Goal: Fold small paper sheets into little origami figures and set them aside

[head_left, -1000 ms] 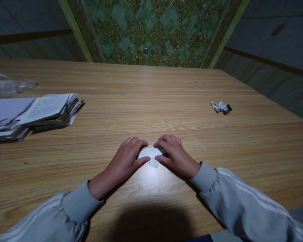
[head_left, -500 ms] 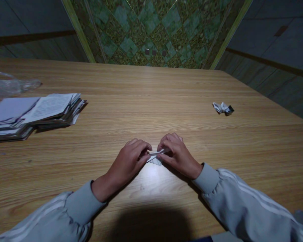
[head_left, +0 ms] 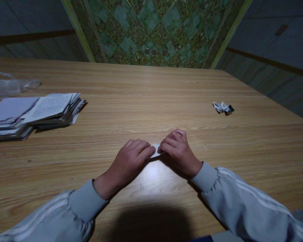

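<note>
My left hand (head_left: 130,159) and my right hand (head_left: 178,151) meet near the front middle of the wooden table (head_left: 151,101). Between their fingertips lies a small folded piece of printed paper (head_left: 156,150), mostly hidden under the fingers. Both hands have their fingers curled and pressed down on the paper. I wear grey sleeves with white stripes.
A stack of printed paper sheets (head_left: 32,112) lies at the left, with clear crumpled plastic (head_left: 7,84) behind it. A small crumpled paper piece (head_left: 223,108) sits at the right. The table's far edge meets green patterned floor tiles.
The paper was first flat with a point toward me, then lifted and folded; now it is pressed flatter and smaller under both hands, which have shifted slightly away from me.
</note>
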